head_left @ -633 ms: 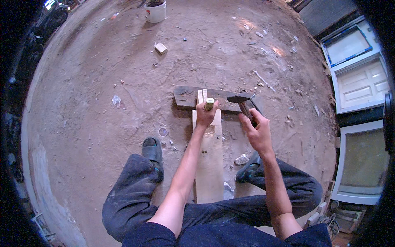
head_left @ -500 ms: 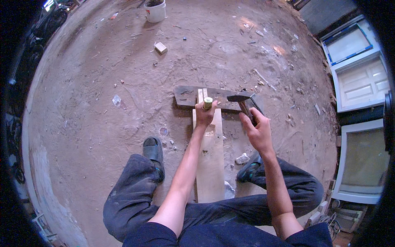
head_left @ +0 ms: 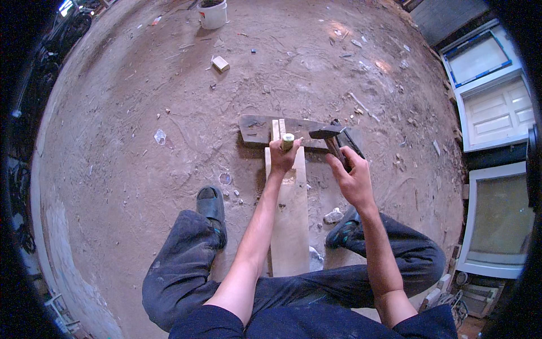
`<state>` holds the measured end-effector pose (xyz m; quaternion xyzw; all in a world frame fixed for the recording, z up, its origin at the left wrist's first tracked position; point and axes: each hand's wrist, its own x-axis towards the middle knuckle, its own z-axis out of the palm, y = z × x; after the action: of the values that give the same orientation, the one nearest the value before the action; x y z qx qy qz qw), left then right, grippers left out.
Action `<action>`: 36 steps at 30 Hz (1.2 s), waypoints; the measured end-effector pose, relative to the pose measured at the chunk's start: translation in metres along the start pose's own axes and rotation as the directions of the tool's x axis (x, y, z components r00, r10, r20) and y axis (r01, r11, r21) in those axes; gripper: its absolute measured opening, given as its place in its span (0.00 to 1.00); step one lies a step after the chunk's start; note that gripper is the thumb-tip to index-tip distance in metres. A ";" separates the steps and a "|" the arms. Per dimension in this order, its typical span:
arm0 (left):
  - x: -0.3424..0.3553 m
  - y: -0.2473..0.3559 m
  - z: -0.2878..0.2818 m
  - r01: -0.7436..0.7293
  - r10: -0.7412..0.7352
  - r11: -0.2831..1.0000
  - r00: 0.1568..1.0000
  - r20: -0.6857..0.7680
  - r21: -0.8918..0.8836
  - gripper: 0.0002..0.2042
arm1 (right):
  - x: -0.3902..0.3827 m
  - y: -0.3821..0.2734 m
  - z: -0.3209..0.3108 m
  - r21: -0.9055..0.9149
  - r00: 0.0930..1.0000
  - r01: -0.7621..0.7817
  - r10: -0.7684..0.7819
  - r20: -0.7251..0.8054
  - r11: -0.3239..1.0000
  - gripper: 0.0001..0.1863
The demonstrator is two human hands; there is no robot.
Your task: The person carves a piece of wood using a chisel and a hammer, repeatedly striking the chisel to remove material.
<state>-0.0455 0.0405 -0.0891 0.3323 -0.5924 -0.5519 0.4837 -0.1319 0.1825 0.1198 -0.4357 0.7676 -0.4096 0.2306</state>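
A brown dirt floor, scuffed and littered with chips, spreads under me. Along its right edge stand a white-framed glazed panel and, farther off, a white panelled door with blue edging around its upper pane.

Closest in, my dark grey trousers flank a long, pale wooden board with a shallow cut near its far end. A whitish lump lies beside my right slipper. Past the board's far end, a dark grey, weathered plank lies crosswise, with narrow pale strips over it. Well beyond sit a small, pale wooden block and a white plastic bucket near the floor's far edge.

My left hand is closed around a yellowish, round-ended tool handle over the board's far end; the tool's lower part is hidden. My right hand grips a dark-headed hammer, its head to the right of that handle, apart from it.
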 end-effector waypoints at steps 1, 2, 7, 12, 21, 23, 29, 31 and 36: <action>-0.001 0.000 0.001 -0.004 0.003 1.000 1.000 -0.007 -0.028 0.17 | -0.001 0.002 0.000 -0.005 1.000 0.004 -0.004 -0.002 1.000 0.14; -0.001 0.000 0.001 -0.008 0.007 0.998 1.000 -0.014 -0.055 0.17 | -0.001 0.001 0.000 -0.005 1.000 -0.001 0.001 -0.004 1.000 0.14; 0.012 -0.015 -0.017 0.186 -0.195 0.964 0.980 -0.030 -0.190 0.15 | 0.000 -0.005 -0.005 0.030 1.000 -0.023 0.024 -0.018 0.999 0.15; 0.028 0.017 -0.032 0.254 -0.314 0.833 0.949 -0.042 -0.491 0.13 | 0.002 0.004 -0.010 0.022 0.999 -0.022 0.023 -0.039 1.000 0.15; 0.016 0.033 -0.010 0.235 -0.220 0.925 0.972 0.083 -0.300 0.15 | 0.002 0.006 -0.010 0.030 0.999 -0.039 0.040 -0.027 0.999 0.15; 0.014 0.012 -0.017 0.271 -0.237 0.930 0.959 0.156 -0.250 0.17 | 0.003 0.004 -0.007 0.033 0.999 -0.041 0.042 -0.014 0.999 0.15; 0.006 0.012 -0.012 0.199 -0.194 0.964 0.980 0.044 -0.178 0.16 | 0.005 0.007 -0.008 0.002 0.999 -0.046 0.046 -0.008 0.999 0.15; 0.008 0.012 -0.015 0.156 -0.148 0.975 0.987 0.060 -0.159 0.16 | 0.004 0.006 -0.006 -0.004 0.999 -0.048 0.048 -0.006 0.999 0.15; 0.009 0.014 -0.014 0.143 -0.132 0.984 0.986 0.106 -0.107 0.17 | 0.002 0.006 -0.003 0.023 0.999 -0.033 0.033 0.004 0.999 0.14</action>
<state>-0.0327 0.0301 -0.0746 0.3167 -0.5584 -0.6329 0.4329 -0.1382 0.1834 0.1163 -0.4209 0.7696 -0.4137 0.2436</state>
